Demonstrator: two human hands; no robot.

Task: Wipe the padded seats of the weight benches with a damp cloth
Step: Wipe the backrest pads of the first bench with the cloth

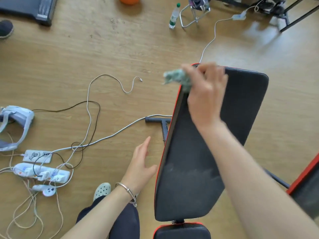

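Right hand [205, 94]: reaching in from 5 o'clock, forearm bare and laid diagonally across the backrest pad [189, 178]; motion-blurred, back of hand up, fingers curled round the cloth [179, 79] and gripping it. Whether cloth touches the pad: cannot tell.

Cloth: pale grey-green, crumpled into a ragged wad, poking out at 10 o'clock of the knuckles, over the pad's far left corner, at 1 o'clock of frame.

Left hand [141, 163]: coming up from 7 o'clock, fingers straight and together, thumb spread, holding nothing; just beside the pad's left edge, apart from it. Thin metal bangle [126, 190] on wrist.

Backrest pad: long, rounded corners, matte black with fine grain, red trim down the side; dull pale smears toward the near end. Seat pad [181, 232] at 6 o'clock, same black and red, short.

Floor [103, 49]: light wood grain. Dark tubular foot bar [155, 119] sticking out at 9 o'clock of the pad. White power strip [41, 173] in tangled cables at 8 o'clock. Clear water bottle [174, 16], green cap, at 12 o'clock.
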